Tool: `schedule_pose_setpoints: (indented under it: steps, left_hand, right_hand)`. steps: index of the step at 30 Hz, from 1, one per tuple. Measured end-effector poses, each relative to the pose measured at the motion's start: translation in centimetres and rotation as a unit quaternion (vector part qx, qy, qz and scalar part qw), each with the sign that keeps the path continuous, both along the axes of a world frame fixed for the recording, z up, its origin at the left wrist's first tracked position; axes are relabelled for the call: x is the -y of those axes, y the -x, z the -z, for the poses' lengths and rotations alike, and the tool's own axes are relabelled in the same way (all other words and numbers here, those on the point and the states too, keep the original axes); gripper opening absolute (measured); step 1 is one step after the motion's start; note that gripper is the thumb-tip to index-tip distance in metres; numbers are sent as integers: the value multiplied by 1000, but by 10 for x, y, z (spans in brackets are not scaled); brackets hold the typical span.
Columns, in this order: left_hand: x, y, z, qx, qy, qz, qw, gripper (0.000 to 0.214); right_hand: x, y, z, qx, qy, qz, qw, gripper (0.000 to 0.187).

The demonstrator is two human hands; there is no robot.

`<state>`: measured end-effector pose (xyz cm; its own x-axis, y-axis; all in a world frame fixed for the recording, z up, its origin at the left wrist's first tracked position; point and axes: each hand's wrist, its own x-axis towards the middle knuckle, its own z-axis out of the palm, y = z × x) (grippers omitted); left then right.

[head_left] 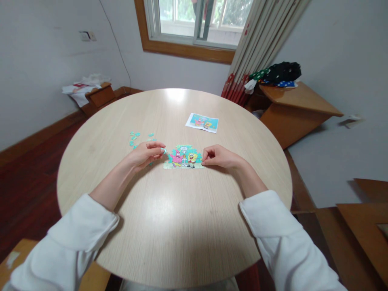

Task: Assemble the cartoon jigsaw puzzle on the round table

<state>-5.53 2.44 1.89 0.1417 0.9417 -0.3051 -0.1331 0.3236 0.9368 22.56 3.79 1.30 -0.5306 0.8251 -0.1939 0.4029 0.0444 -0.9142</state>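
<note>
A partly joined jigsaw puzzle (183,157) lies flat on the round table, showing a pink starfish, a grey-blue figure and a yellow sponge against turquoise. Its bottom edge is straight, while the top outline is uneven. Between the thumb and fingers of my left hand (146,154) is a small pale turquoise puzzle piece (164,150), at the puzzle's left side. My right hand (220,156) is curled, its fingertips closed at the puzzle's right edge; whether a piece is in them is hidden. Loose puzzle pieces (133,138) are scattered beyond and partly beneath my left hand.
A printed reference picture (203,123) with the same characters lies beyond the puzzle. The round wooden table (169,226) stands near a window. Wooden furniture (291,101) with dark cloth on top is at the right, and papers (83,87) are piled at the left.
</note>
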Motion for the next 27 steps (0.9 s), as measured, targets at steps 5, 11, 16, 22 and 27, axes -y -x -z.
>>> schedule_pose_setpoints:
  steps: [5, 11, 16, 22, 27]
  left_hand:
    - [-3, 4, 6, -23, -14, 35, 999, 22]
    - [0, 2, 2, -14, -14, 54, 998, 32]
    - [4, -4, -1, 0, -41, 45, 998, 31]
    - [7, -23, 3, -37, -122, 13, 992, 32]
    - [9, -53, 9, -79, -187, -5, 979, 32]
  right_hand:
    - [0, 0, 0, -9, 8, 6, 1000, 20]
    - [1, 0, 1, -34, 14, 8, 999, 19]
    - [4, 5, -1, -60, 7, 57, 997, 18]
    - [-3, 8, -3, -64, -61, 155, 984, 16]
    - [-2, 14, -5, -112, -32, 114, 987, 20]
